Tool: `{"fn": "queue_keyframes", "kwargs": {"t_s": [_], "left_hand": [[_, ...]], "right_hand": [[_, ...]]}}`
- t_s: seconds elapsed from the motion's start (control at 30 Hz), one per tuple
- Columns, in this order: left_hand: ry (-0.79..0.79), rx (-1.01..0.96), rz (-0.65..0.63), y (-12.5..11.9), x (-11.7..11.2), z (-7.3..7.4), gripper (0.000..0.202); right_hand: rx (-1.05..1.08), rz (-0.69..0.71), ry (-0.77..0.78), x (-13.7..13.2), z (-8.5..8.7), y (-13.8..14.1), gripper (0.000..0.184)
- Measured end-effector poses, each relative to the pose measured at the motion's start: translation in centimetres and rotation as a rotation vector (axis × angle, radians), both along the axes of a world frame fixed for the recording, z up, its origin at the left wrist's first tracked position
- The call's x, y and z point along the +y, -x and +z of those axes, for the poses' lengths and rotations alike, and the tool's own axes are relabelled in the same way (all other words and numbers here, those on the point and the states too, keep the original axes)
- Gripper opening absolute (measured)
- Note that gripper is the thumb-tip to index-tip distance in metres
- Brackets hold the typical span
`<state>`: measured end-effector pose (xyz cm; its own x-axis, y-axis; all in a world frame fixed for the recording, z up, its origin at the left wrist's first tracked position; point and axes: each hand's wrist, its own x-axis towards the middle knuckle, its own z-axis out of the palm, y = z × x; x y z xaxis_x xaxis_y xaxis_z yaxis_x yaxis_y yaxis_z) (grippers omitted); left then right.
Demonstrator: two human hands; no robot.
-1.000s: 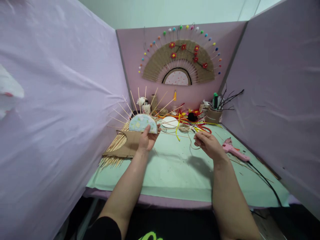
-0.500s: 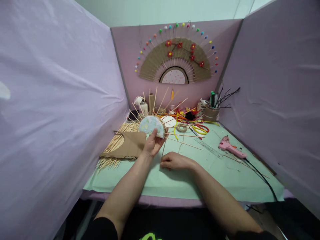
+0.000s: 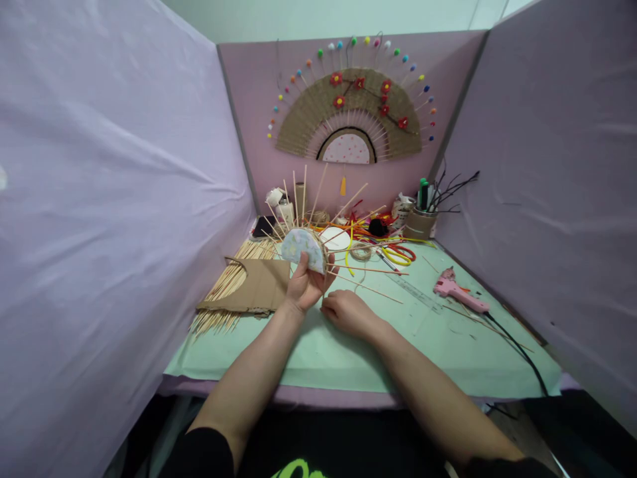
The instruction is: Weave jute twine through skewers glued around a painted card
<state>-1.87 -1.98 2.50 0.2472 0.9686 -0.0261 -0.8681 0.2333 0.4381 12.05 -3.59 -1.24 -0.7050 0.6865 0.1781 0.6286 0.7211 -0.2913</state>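
Pale-blue and stick-rimmed, the half-disc [image 3: 298, 244] is gripped low by the left hand [image 3: 309, 284], presumably so its sticks [image 3: 368, 271] fan freely, while twine [image 3: 324, 293] seems pinched in the right hand [image 3: 342, 311].

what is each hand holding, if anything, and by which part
The left hand holds the half-round patterned piece by its lower edge, thumb on front; whether the right hand grips anything is unclear.

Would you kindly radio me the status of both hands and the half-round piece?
Left hand gripping half-round patterned piece, sticks fanning out. Right hand just below, curled, hold hidden. Pink glue gun off to the right, touching neither hand.
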Motion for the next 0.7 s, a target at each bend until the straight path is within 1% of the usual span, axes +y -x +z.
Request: {"fn": "queue_keyframes", "kwargs": {"t_s": [0.1, 0.17, 0.23, 0.3, 0.37, 0.43, 0.57, 0.7], "left_hand": [[0.002, 0.005, -0.029, 0.2, 0.0, 0.1, 0.040], [0.010, -0.015, -0.048, 0.3, -0.1, 0.2, 0.041], [0.012, -0.038, -0.072, 0.3, -0.1, 0.2, 0.041], [0.008, -0.034, -0.100, 0.1, -0.1, 0.1, 0.040], [0.013, -0.002, -0.138, -0.2, -0.1, -0.2, 0.039], [0.031, 0.035, -0.169, -0.5, -0.1, -0.6, 0.038], [0.046, 0.090, -0.204, -0.7, -0.2, -1.3, 0.037], [0.065, 0.145, -0.239, -0.8, -0.3, -1.6, 0.037]], "right_hand": [[0.122, -0.004, 0.049, 0.9, 0.1, -1.5, 0.017], [0.249, -0.062, 0.062, 1.6, 0.5, -2.8, 0.020], [0.466, -0.145, 0.008, 2.1, 1.1, -3.7, 0.020], [0.744, -0.204, -0.068, 2.1, 1.6, -4.0, 0.015], [0.985, -0.214, -0.095, 1.9, 1.9, -3.8, 0.014], [1.133, -0.178, -0.036, 1.7, 1.8, -3.4, 0.017], [1.251, -0.105, 0.149, 1.7, 1.1, -2.9, 0.030], [1.296, -0.107, 0.193, 2.1, 1.0, -2.9, 0.028]]}}
